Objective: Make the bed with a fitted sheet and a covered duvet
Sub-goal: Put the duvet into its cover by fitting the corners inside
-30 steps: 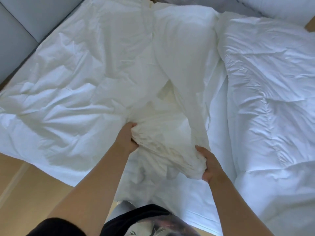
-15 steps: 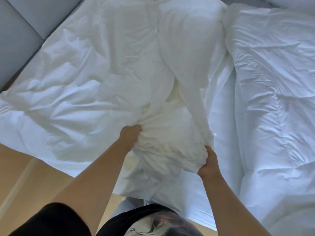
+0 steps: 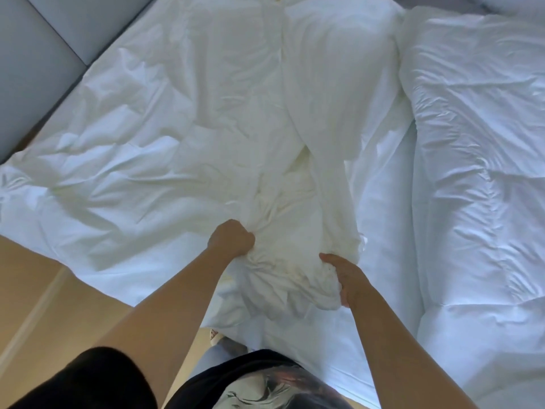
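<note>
A crumpled white duvet cover [image 3: 165, 137] lies spread over the left and middle of the bed. Its near end is gathered into a thick bunch [image 3: 292, 249] at the bed's near edge. My left hand [image 3: 231, 239] grips the bunch from the left with curled fingers. My right hand [image 3: 343, 277] holds the bunch's right side, thumb on top and fingers underneath. A puffy white quilted duvet [image 3: 477, 172] lies along the right side of the bed. Between them shows the smooth white fitted sheet [image 3: 386, 231].
A grey upholstered headboard or wall panel [image 3: 38, 54] borders the bed at the upper left. Light wooden floor [image 3: 44, 305] lies at the lower left. My dark shirt and a foot show at the bottom centre.
Both hands stay on the bunched cover. My right hand has shifted its hold lower and round the bunch's right side, and the gathered fabric looks more compact.
</note>
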The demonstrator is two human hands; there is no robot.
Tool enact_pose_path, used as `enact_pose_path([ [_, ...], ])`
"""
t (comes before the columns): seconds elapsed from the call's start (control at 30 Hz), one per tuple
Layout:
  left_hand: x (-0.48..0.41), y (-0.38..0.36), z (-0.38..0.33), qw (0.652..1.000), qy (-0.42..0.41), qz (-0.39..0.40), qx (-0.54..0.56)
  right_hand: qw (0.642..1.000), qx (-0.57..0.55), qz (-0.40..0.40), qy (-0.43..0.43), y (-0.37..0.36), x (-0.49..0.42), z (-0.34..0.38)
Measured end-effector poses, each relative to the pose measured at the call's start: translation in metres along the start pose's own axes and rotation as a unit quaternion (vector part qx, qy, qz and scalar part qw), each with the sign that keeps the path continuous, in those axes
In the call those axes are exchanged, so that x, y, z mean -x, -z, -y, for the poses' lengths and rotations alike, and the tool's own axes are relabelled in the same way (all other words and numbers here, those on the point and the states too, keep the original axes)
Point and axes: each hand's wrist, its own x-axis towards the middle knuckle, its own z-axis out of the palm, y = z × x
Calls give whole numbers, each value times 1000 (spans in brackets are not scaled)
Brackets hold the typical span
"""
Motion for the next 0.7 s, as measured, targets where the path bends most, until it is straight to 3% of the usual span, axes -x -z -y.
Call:
enact_pose_path([
  [0.07, 8, -3, -1, 975, 11, 18, 220, 980, 147, -124, 58, -1, -5, 0],
  [0.13, 20, -7, -5, 936, 15, 29, 351, 883, 353, -255, 177, -9, 2, 5],
  [0.17, 26, -10, -7, 932, 4, 28, 360, 854, 375, -252, 257, -19, 9, 10],
  [0.2, 30, -14, -9, 934, -11, 25, 355, 859, 365, -199, 298, -31, 16, 14],
  [0.23, 35, -18, -12, 942, -25, 20, 334, 896, 324, -113, 282, -46, 25, 19],
  [0.27, 39, -21, -15, 953, -44, 13, 300, 940, 259, -8, 222, -63, 35, 24],
  [0.33, 49, -25, -19, 974, -102, 0, 204, 972, 169, 129, 104, -91, 49, 26],
  [0.4, 56, -26, -18, 970, -163, -8, 178, 979, 124, 124, 99, -106, 48, 24],
  [0.53, 63, -6, -3, 899, -179, 100, 387, 984, 20, 115, 132, -106, 40, 26],
  [0.6, 60, 2, 2, 866, -102, 108, 477, 979, -18, 138, 147, -102, 41, 27],
  [0.7, 46, 10, 3, 835, 85, 100, 534, 978, -31, 149, 142, -100, 43, 22],
])
